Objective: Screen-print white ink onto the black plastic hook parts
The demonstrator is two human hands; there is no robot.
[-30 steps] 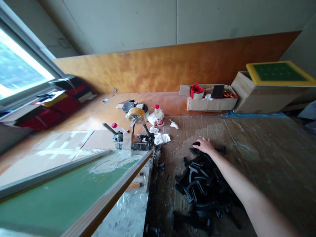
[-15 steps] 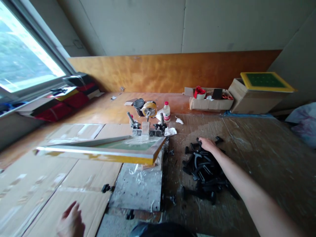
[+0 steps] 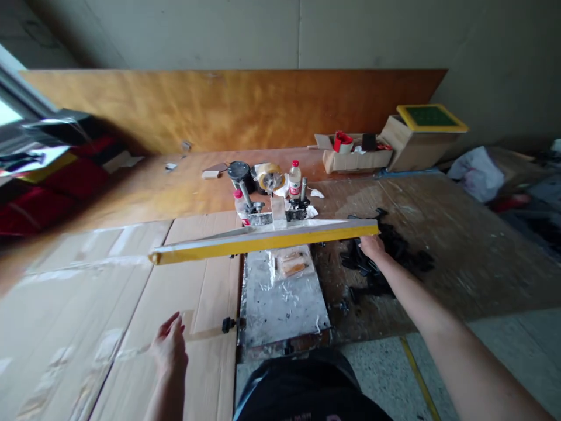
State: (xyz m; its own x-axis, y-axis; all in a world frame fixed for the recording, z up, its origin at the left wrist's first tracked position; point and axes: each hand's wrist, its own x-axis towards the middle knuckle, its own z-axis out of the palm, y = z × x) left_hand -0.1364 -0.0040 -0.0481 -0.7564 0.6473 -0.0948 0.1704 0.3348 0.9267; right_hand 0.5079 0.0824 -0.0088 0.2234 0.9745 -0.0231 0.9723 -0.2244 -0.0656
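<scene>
My right hand point(image 3: 371, 247) reaches into a heap of black plastic parts point(image 3: 397, 254), its visible fingers curled. The right end of a yellow-edged screen frame point(image 3: 263, 245) cuts across my fingertips, so what they grip is hidden. The frame is tilted up above a grey metal plate point(image 3: 280, 313) and is seen nearly edge-on. A clamp assembly point(image 3: 279, 213) stands at its back. My left hand point(image 3: 170, 342) hovers over the cardboard point(image 3: 193, 374), left of the plate, with loosely bent fingers apart and nothing in them.
Behind the clamp are a tape roll point(image 3: 269, 177), a dark tub point(image 3: 239, 175) and two red-capped bottles, one point(image 3: 294, 180) standing further right. Farther right are an open carton point(image 3: 356, 161) and a taller box point(image 3: 405, 143). A black knob point(image 3: 228, 324) sticks out left of the plate.
The view has shifted, and the screen frame now appears farther right, covering my right fingertips. My left hand appears higher and more to the right. My right hand stays at the black parts.
</scene>
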